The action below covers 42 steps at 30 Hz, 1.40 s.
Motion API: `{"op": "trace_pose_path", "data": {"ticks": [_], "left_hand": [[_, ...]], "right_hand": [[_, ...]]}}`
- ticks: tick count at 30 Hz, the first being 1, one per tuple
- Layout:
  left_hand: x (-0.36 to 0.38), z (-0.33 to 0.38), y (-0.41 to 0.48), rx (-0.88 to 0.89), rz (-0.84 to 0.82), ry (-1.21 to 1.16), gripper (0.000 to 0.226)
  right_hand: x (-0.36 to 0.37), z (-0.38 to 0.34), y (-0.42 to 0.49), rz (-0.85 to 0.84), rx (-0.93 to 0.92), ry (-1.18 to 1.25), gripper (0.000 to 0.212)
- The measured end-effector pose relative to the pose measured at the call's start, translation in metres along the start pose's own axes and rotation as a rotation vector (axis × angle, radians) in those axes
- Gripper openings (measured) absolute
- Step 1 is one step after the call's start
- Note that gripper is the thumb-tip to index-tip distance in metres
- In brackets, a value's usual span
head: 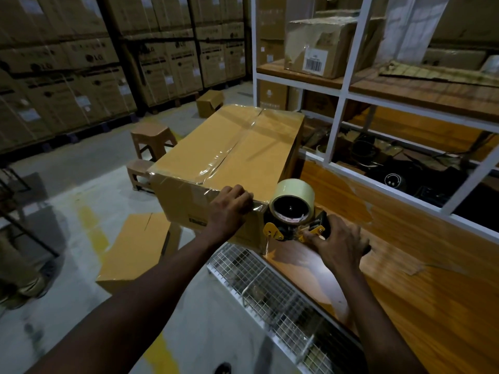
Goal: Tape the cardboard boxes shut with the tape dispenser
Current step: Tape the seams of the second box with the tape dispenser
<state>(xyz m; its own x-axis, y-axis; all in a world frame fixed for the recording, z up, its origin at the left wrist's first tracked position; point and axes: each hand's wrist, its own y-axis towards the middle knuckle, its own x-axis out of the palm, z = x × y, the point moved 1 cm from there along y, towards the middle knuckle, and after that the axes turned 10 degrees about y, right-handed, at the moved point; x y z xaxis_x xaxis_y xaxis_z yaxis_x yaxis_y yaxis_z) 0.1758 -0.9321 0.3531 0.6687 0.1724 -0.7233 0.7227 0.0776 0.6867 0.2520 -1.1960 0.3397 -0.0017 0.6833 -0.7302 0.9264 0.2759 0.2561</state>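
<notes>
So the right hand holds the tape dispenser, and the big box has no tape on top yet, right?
Not quite. The right hand does hold the tape dispenser, but the head view shows the big box already has shiny tape along its top seam.

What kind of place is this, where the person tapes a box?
Most likely a warehouse packing area: tall stacks of wrapped brown cardboard cartons line the far wall, a white metal shelving rack holds more boxes, and a large brown cardboard box is being sealed with a yellow-and-black tape dispenser.
</notes>
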Motion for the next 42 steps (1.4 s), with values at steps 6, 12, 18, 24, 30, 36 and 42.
{"op": "trace_pose_path", "data": {"ticks": [6, 12, 18, 24, 30, 36, 42], "left_hand": [[-0.002, 0.001, 0.003, -0.027, -0.007, -0.017, 0.021], [-0.004, 0.004, 0.002, -0.089, -0.031, -0.006, 0.022], [-0.008, 0.011, 0.0, -0.165, -0.031, -0.017, 0.015], [-0.013, 0.017, -0.001, -0.216, -0.05, -0.04, 0.016], [-0.017, 0.012, -0.001, -0.22, -0.111, -0.039, 0.026], [-0.014, 0.017, -0.005, -0.246, -0.1, -0.053, 0.024], [-0.012, 0.023, -0.008, -0.286, -0.086, -0.078, 0.032]], "right_hand": [[0.008, -0.008, -0.008, -0.047, 0.156, 0.033, 0.048], [0.012, -0.002, -0.013, -0.087, 0.19, 0.063, 0.047], [-0.013, 0.014, -0.022, -0.094, 0.197, 0.098, 0.048], [-0.026, 0.01, -0.03, -0.057, 0.144, 0.011, 0.046], [-0.03, 0.05, -0.037, -0.008, 0.191, 0.041, 0.056], [-0.047, 0.105, -0.045, 0.032, 0.359, 0.068, 0.074], [-0.075, 0.114, -0.064, -0.017, 0.526, -0.055, 0.057]]}}
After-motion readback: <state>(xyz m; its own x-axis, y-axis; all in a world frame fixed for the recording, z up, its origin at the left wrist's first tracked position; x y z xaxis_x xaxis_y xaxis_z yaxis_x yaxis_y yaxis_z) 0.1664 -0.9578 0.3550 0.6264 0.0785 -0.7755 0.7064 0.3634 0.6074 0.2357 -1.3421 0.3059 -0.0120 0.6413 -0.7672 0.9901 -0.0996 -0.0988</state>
